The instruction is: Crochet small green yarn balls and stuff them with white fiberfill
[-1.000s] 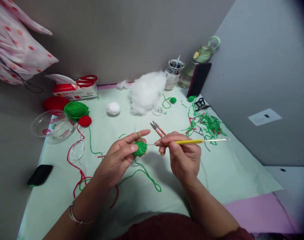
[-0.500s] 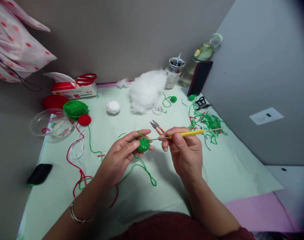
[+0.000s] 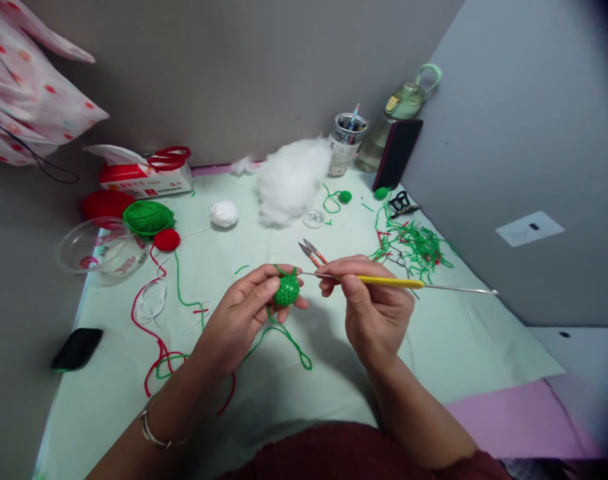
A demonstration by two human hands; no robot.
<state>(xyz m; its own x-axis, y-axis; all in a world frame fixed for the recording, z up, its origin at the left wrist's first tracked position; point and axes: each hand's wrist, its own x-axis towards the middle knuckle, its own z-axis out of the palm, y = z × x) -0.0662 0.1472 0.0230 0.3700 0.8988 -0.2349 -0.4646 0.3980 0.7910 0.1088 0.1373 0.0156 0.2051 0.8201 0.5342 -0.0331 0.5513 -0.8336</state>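
Between the thumb and fingers of my left hand (image 3: pixel 249 303) is a small round green crochet piece (image 3: pixel 287 291). Green yarn (image 3: pixel 297 347) trails from it and lies in a loop on the table below. My right hand (image 3: pixel 374 307) grips a crochet hook (image 3: pixel 389 282) by its yellow handle. The hook's thin metal tip points left and meets the yarn at the top edge of the piece; its other metal end sticks out to the right. Orange-handled thread snips (image 3: pixel 313 252) lie just beyond my right fingertips.
White stuffing (image 3: pixel 294 180) sits at the back, beside a pen can (image 3: pixel 347 143), a bottle (image 3: pixel 399 113) and a phone (image 3: pixel 398 155). Yarn scraps (image 3: pixel 419 247) are heaped at right. Yarn balls in green (image 3: pixel 149 218), red (image 3: pixel 167 240) and white (image 3: pixel 224 214) stand left, near a clear plastic bowl (image 3: pixel 101 247).
The crochet hook has swung so its rear end reaches farther right and lower. My right hand has turned slightly. The green piece stays in my left hand, tilted a little differently.
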